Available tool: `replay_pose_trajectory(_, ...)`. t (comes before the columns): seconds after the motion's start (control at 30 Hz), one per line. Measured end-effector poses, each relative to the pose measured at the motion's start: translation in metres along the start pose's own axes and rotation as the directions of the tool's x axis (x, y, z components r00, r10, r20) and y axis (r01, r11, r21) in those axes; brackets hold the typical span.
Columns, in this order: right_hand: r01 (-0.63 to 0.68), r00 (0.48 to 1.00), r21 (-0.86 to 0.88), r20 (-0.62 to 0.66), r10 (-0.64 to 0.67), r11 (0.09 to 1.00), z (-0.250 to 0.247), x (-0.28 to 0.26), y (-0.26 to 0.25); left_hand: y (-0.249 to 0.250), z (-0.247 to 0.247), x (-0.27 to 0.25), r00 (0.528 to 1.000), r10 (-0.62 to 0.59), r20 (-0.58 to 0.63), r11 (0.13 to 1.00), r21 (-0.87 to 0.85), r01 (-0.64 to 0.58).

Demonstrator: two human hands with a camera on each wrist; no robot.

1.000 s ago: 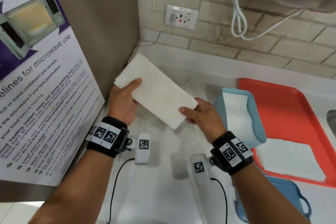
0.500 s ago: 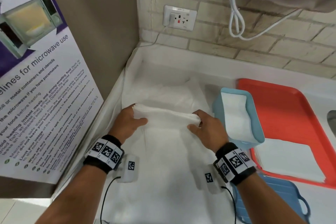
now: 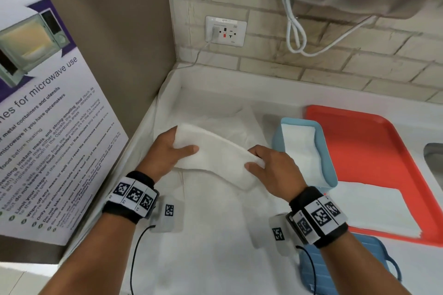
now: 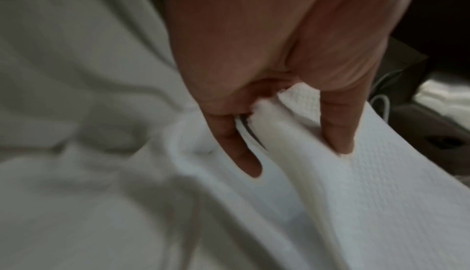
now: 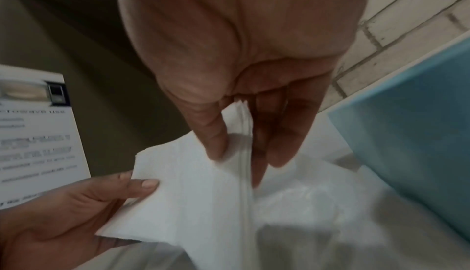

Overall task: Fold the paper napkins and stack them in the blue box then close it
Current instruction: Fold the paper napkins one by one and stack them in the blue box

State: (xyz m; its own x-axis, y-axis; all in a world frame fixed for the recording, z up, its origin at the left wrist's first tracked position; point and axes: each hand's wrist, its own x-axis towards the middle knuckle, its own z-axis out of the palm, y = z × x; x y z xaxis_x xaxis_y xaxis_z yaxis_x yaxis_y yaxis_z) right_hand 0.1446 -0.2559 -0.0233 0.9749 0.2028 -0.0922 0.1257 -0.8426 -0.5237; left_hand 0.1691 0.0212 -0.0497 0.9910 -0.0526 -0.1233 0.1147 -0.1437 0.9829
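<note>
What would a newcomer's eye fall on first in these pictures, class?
First, the folded white napkin held over the counter's middle, the left hand pinching one end and the right hand the other. Next, the bright red tray at right, with the open blue box of folded napkins at its left edge.

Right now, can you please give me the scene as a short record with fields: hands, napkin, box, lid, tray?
left hand: pinches the left end of the napkin
right hand: pinches the right end
napkin: folded, held between both hands above the white cloth
box: blue, open, folded napkins inside, right of the hands
lid: blue, off the box, near the right forearm
tray: red, holds a flat stack of napkins
</note>
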Motion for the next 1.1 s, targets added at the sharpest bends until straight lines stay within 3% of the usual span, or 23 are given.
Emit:
replay_pose_trajectory(0.13,-0.001,0.998,0.027,0.056,0.0,1.0,-0.021,-0.015,0.009,0.045,0.022,0.014,0.974,0.023,0.226,0.995,0.086,-0.044)
replay_pose_trajectory(0.2,-0.014,0.997,0.018,0.075,0.013,1.0,-0.032,-0.022,0.023,0.063,0.041,0.029,0.959,0.023,0.282,0.984,0.165,-0.072)
replay_pose_trajectory(0.27,-0.063,0.994,0.072,0.096,0.056,0.995,-0.045,-0.031,0.039,0.076,0.064,0.045,0.963,0.032,0.269,0.969,0.226,-0.095)
replay_pose_trajectory(0.37,-0.145,0.987,0.32,0.115,0.114,0.936,-0.065,-0.049,0.055,0.092,0.106,0.07,0.965,0.049,0.258,0.956,0.267,-0.12)
replay_pose_trajectory(0.53,-0.24,0.958,0.468,-0.026,0.285,0.851,-0.077,-0.058,0.086,0.105,0.18,0.098,0.967,0.172,0.187,0.897,0.377,-0.232)
replay_pose_trajectory(0.67,-0.329,0.925,0.266,-0.102,0.366,0.906,-0.077,-0.052,0.101,0.095,0.225,0.114,0.955,0.226,0.189,0.831,0.474,-0.291)
replay_pose_trajectory(0.77,-0.373,0.922,0.124,-0.056,0.382,0.919,-0.073,-0.043,0.109,0.088,0.245,0.122,0.949,0.199,0.245,0.78,0.546,-0.305)
replay_pose_trajectory(0.93,-0.391,0.919,0.167,0.025,0.393,0.905,-0.072,-0.034,0.114,0.074,0.257,0.131,0.928,0.114,0.354,0.614,0.71,-0.346)
replay_pose_trajectory(1.1,-0.398,0.915,0.055,0.093,0.392,0.916,-0.073,-0.029,0.115,0.071,0.262,0.135,0.897,0.11,0.429,0.482,0.766,-0.426)
